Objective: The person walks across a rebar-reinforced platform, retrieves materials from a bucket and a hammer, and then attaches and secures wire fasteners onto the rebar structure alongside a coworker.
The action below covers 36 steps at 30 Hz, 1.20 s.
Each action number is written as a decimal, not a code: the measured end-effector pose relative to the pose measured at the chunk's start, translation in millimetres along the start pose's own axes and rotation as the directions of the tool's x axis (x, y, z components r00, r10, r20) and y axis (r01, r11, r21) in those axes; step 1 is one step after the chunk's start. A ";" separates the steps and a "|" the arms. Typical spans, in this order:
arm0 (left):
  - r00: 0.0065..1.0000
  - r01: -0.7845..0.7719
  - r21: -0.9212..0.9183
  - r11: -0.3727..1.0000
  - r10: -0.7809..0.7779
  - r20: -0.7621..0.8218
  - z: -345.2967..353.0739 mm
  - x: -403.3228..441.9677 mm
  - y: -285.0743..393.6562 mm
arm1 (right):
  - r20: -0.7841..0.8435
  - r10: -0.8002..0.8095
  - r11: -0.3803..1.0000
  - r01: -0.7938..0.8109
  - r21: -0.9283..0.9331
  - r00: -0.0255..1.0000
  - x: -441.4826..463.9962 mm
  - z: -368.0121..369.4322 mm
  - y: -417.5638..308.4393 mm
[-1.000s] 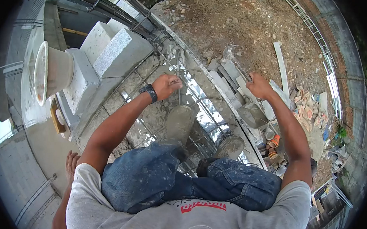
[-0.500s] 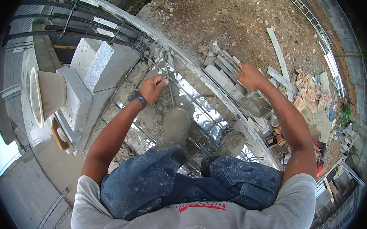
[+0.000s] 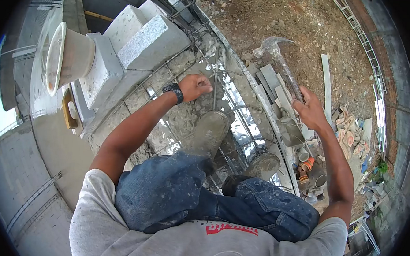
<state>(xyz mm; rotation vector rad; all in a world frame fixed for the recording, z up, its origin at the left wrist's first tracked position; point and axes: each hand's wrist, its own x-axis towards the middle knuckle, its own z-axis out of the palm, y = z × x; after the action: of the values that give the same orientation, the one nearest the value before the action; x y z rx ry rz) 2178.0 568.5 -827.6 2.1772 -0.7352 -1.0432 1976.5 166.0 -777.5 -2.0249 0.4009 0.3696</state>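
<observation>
My right hand grips a claw hammer by its handle, with the claw head up and away from me, past the edge of the wet concrete. Over the mesh, my left hand has its fingers curled together. Whatever is in them, if anything, is hidden. Close by on its right stands a thin steel rod, apart from the fingertips. Steel bars cross the wet concrete below. Both of my boots stand there.
Grey blocks line the left, with a whitish bucket and a wooden-handled trowel beside them. A formwork board edges the concrete. Beyond it lie planks, pots, paper bags and a ladder.
The view has turned, shifting the scene. The hammer has swung into fuller view, its head raised. My left hand appears level with the rod's side, fingers still curled.
</observation>
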 end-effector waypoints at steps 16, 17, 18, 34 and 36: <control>0.980 -0.082 0.197 0.977 0.115 -0.165 1.1 -3.8 37.1 | 0.751 0.175 0.848 0.291 -0.443 0.636 -90.1 6.7 -72.1; 0.976 -0.104 0.231 0.967 0.144 -0.166 3.0 -0.5 38.7 | 0.766 0.195 0.837 0.304 -0.456 0.613 -90.3 16.8 -66.4; 0.971 -0.121 0.264 0.957 0.169 -0.167 5.6 1.4 38.9 | 0.782 0.213 0.826 0.320 -0.464 0.585 -91.0 26.2 -61.2; 0.987 -0.040 0.401 0.915 0.100 -0.129 17.6 11.5 38.5 | 0.792 0.258 0.700 0.459 -0.548 0.553 -93.7 83.1 -34.8; 0.988 -0.023 0.385 0.923 0.080 -0.134 19.0 12.0 37.0 | 0.805 0.287 0.702 0.457 -0.545 0.520 -96.1 84.6 -36.1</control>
<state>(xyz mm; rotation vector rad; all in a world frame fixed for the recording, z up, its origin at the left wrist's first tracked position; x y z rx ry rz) 2160.9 530.3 -816.4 2.5160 -0.9880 -0.7468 1898.0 269.1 -747.3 -2.2306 -0.6201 1.6094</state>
